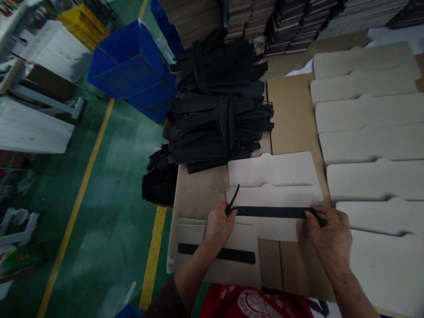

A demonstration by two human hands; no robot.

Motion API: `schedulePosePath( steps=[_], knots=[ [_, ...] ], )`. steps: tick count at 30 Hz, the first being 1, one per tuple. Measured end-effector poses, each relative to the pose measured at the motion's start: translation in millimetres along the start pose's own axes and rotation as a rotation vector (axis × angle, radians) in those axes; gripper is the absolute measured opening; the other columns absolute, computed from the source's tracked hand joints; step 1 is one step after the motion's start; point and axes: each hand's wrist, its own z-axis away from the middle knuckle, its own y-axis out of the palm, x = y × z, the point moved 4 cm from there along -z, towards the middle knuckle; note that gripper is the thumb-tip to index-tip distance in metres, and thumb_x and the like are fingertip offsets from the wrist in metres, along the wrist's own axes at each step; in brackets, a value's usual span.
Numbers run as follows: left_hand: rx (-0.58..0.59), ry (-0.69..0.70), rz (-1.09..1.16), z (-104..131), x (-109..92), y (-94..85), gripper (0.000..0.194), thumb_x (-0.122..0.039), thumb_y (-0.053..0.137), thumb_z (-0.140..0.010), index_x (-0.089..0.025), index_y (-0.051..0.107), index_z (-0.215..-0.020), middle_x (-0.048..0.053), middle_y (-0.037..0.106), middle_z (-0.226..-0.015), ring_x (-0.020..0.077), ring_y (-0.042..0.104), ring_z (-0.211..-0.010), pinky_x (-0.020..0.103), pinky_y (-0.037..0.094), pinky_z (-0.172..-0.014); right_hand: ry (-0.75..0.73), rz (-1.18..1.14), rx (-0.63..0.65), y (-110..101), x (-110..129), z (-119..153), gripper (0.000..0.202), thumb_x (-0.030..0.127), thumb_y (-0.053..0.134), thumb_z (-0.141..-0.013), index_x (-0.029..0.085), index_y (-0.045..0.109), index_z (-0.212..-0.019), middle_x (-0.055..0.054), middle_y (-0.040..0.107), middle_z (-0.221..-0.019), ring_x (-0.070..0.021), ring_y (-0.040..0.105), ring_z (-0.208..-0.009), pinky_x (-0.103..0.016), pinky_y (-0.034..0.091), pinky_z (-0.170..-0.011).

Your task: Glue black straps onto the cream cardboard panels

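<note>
A black strip (271, 212) stretches level across a pale, notched board (285, 230). At its left end, my left hand (221, 224) is closed on it, and a thin dark strip end sticks up past the fingers. My right hand (329, 236) pinches the strip's right end, thumb on top. Behind the strip lies another pale board (271, 170), overlapped by the nearer one. Under my left forearm rests a board (232, 274) bearing a black strip (236, 255) along its length.
Bundles of black strips (202, 128) are heaped at the table's back left. Overlapping pale boards (371, 141) fill the right side. Tall stacks of sheets (301, 22) stand behind. Left of the table are blue bins (115, 62) and a green floor (122, 185) with yellow lines.
</note>
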Motion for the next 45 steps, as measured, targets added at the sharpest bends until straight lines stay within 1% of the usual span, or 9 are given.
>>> schedulePosePath(
  steps=[6, 10, 12, 16, 21, 24, 28, 39, 45],
  knots=[
    [-0.020, -0.023, -0.026, -0.5, 2.1, 2.0, 0.017, -0.032, 0.066, -0.084, -0.018, 0.067, -0.094, 0.007, 0.073, -0.089, 0.0207, 0.068, -0.084, 0.029, 0.045, -0.077, -0.039, 0.000, -0.020, -0.7, 1.8, -0.2, 0.035, 0.047, 0.055, -0.081, 0.017, 0.067, -0.096, -0.015, 0.058, -0.104, -0.0304, 0.059, -0.097, -0.047, 0.050, -0.088],
    [-0.146, -0.001, -0.077, 1.3, 0.7, -3.4, 0.035, -0.032, 0.073, -0.079, -0.017, 0.062, -0.109, 0.009, 0.067, -0.109, 0.0225, 0.065, -0.100, 0.030, 0.046, -0.084, -0.051, 0.016, -0.015, 0.3, 3.1, 0.1, 0.035, 0.045, 0.055, -0.082, 0.016, 0.067, -0.097, -0.015, 0.058, -0.102, -0.0283, 0.058, -0.090, -0.045, 0.051, -0.083],
    [-0.174, 0.046, -0.127, 3.5, -3.3, -3.9, 0.034, -0.030, 0.072, -0.081, -0.019, 0.061, -0.111, 0.009, 0.063, -0.115, 0.0223, 0.064, -0.101, 0.029, 0.046, -0.085, -0.080, 0.035, -0.004, 2.2, 3.6, 1.4, 0.034, 0.043, 0.053, -0.084, 0.015, 0.067, -0.097, -0.014, 0.059, -0.098, -0.0280, 0.058, -0.087, -0.043, 0.051, -0.079],
    [-0.069, 0.152, -0.190, 7.9, -11.6, 5.5, 0.010, -0.021, 0.058, -0.089, -0.021, 0.064, -0.097, 0.007, 0.066, -0.106, 0.0207, 0.065, -0.092, 0.029, 0.046, -0.081, -0.149, 0.055, 0.056, 7.1, 4.8, 4.8, 0.028, 0.036, 0.048, -0.088, 0.017, 0.066, -0.097, -0.012, 0.065, -0.093, -0.0267, 0.060, -0.085, -0.041, 0.049, -0.078],
    [-0.050, 0.183, -0.206, 7.1, -14.5, 9.8, 0.013, -0.026, 0.054, -0.093, -0.020, 0.064, -0.097, 0.009, 0.066, -0.107, 0.0215, 0.065, -0.095, 0.030, 0.046, -0.082, -0.125, 0.076, 0.114, 6.5, 6.4, 0.9, 0.026, 0.035, 0.046, -0.089, 0.018, 0.065, -0.094, -0.012, 0.068, -0.092, -0.0252, 0.061, -0.083, -0.040, 0.048, -0.078],
    [-0.044, 0.182, -0.160, 3.5, -14.6, 8.9, 0.016, -0.033, 0.060, -0.090, -0.018, 0.064, -0.095, 0.008, 0.066, -0.102, 0.0220, 0.065, -0.094, 0.030, 0.047, -0.083, -0.073, 0.039, 0.165, 4.8, 7.1, -4.3, 0.029, 0.045, 0.050, -0.087, 0.019, 0.064, -0.091, -0.010, 0.068, -0.089, -0.0240, 0.062, -0.079, -0.039, 0.049, -0.077],
    [-0.045, 0.152, -0.126, -1.0, -14.4, 8.8, 0.013, -0.031, 0.065, -0.087, -0.019, 0.064, -0.091, 0.008, 0.066, -0.101, 0.0212, 0.065, -0.093, 0.030, 0.046, -0.083, -0.001, 0.000, 0.211, 3.9, 6.2, -9.4, 0.037, 0.056, 0.056, -0.082, 0.020, 0.062, -0.089, -0.008, 0.066, -0.086, -0.0226, 0.061, -0.075, -0.038, 0.049, -0.073],
    [0.022, 0.043, -0.130, -5.7, -17.9, 8.3, 0.014, -0.031, 0.068, -0.085, -0.021, 0.062, -0.093, 0.006, 0.068, -0.099, 0.0211, 0.066, -0.089, 0.030, 0.045, -0.078, 0.021, 0.026, 0.259, 7.2, 9.7, -15.0, 0.027, 0.049, 0.057, -0.082, 0.022, 0.053, -0.086, -0.006, 0.059, -0.087, -0.0214, 0.059, -0.075, -0.037, 0.048, -0.072],
    [0.036, 0.111, -0.219, -7.0, -19.9, 11.5, 0.014, -0.032, 0.064, -0.088, -0.019, 0.062, -0.095, 0.009, 0.065, -0.109, 0.0229, 0.065, -0.098, 0.030, 0.046, -0.082, 0.030, 0.033, 0.256, 9.7, 7.9, -15.7, 0.029, 0.051, 0.056, -0.082, 0.022, 0.052, -0.085, -0.006, 0.058, -0.085, -0.0220, 0.058, -0.075, -0.038, 0.048, -0.073]
  ],
)
